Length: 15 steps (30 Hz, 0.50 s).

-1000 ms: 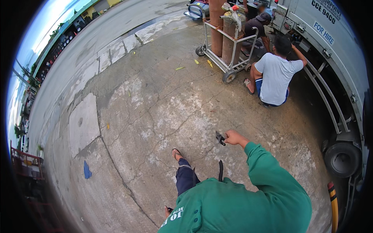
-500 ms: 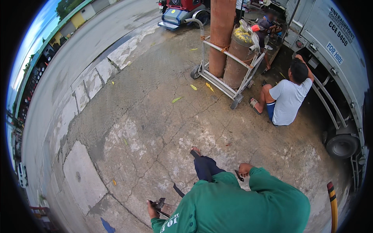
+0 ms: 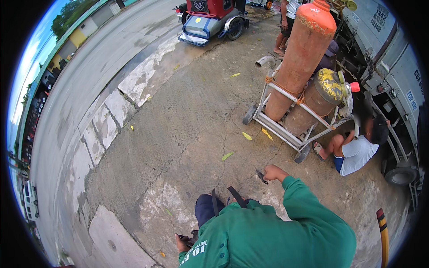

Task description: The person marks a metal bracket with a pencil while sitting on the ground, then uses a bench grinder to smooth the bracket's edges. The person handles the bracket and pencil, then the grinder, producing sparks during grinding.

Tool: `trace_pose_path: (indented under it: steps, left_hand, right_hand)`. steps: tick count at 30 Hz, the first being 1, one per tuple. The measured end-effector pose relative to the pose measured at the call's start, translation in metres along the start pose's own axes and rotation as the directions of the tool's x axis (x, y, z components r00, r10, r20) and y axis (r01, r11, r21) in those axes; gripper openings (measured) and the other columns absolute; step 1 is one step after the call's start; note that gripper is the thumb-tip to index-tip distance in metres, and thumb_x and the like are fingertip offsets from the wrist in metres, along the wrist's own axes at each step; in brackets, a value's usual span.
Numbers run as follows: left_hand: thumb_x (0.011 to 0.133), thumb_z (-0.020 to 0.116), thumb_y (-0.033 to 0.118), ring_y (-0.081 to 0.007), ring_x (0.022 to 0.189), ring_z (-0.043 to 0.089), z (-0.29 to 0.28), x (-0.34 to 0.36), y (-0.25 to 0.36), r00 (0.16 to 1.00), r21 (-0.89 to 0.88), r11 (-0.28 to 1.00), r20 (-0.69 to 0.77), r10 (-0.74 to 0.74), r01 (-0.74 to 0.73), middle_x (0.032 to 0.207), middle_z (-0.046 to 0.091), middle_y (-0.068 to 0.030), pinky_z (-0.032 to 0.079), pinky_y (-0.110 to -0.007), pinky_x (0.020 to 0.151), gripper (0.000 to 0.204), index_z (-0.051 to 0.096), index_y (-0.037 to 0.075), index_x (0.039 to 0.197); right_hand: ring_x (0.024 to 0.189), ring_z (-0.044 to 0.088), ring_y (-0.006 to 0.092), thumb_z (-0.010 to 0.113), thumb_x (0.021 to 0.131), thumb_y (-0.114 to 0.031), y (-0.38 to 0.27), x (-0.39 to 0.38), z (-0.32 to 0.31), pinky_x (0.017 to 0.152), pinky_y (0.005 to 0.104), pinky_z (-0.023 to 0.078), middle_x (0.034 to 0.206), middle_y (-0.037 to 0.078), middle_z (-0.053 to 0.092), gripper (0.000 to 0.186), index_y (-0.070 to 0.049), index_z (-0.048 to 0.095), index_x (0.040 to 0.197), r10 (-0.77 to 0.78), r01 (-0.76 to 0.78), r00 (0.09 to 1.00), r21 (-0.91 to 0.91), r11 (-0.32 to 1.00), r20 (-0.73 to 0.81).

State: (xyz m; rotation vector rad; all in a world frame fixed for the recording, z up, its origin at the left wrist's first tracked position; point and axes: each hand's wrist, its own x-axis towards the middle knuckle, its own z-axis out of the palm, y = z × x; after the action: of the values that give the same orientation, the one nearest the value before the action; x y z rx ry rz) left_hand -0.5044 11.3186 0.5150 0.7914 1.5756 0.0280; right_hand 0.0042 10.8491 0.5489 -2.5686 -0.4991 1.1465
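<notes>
My left hand point(image 3: 182, 244) is low in the picture beside my body, closed around a dark, angular metal-looking object point(image 3: 191, 236) whose kind I cannot make out. Ahead of me, my right arm reaches forward in its green sleeve. That right hand point(image 3: 273, 172) is closed on a small black curved object point(image 3: 261, 177), too small to name. Neither hand touches anything else. Dark straps point(image 3: 237, 197) hang at the front of my green shirt, above my dark-trousered knee point(image 3: 204, 210).
A white wheeled cart point(image 3: 286, 135) carries a tall rust-orange gas cylinder point(image 3: 298, 58) and a shorter yellow-topped one point(image 3: 319, 96). A person in a white shirt point(image 3: 359, 154) sits beside a truck point(image 3: 404, 76). A red tricycle point(image 3: 210, 18) stands at the kerb; a yellow-black post point(image 3: 383, 236) is right.
The cart and seated person appear further right and nearer. My right hand has swung forward and up with the small black object. My left hand still holds its dark object.
</notes>
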Motion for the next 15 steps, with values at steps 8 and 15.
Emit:
trace_pose_path:
  steps: [8, 15]
  left_hand:
    - [0.091, 0.051, 0.076, -0.0279, 0.068, 0.062, 0.156, 0.205, 0.235, 0.98, 0.104, 0.991, 0.185, 0.069, -0.089, 0.08, 0.068, -0.0161, 0.049, -0.042, 0.064, 0.08, 0.067, -0.002, 0.094]
    - [0.09, 0.056, 0.074, -0.0253, 0.074, 0.066, 0.331, 0.27, 0.563, 0.966, 0.296, 0.945, 0.251, 0.063, -0.138, 0.084, 0.071, -0.0104, 0.048, -0.04, 0.059, 0.075, 0.069, 0.0, 0.095]
  right_hand:
    - [0.071, 0.071, 0.0317, 0.072, 0.073, -0.021, -0.108, 0.194, -0.12, 0.064, 0.0451, 0.055, 0.079, 0.018, 0.073, 0.023, 0.001, 0.076, 0.08, 0.346, -0.379, 0.922, 0.225, 0.898, 0.174]
    - [0.09, 0.074, 0.03, 0.069, 0.089, -0.021, -0.157, 0.264, -0.173, 0.076, 0.0446, 0.06, 0.1, 0.016, 0.077, 0.025, -0.001, 0.078, 0.102, 0.51, -0.694, 0.675, 0.226, 0.683, 0.533]
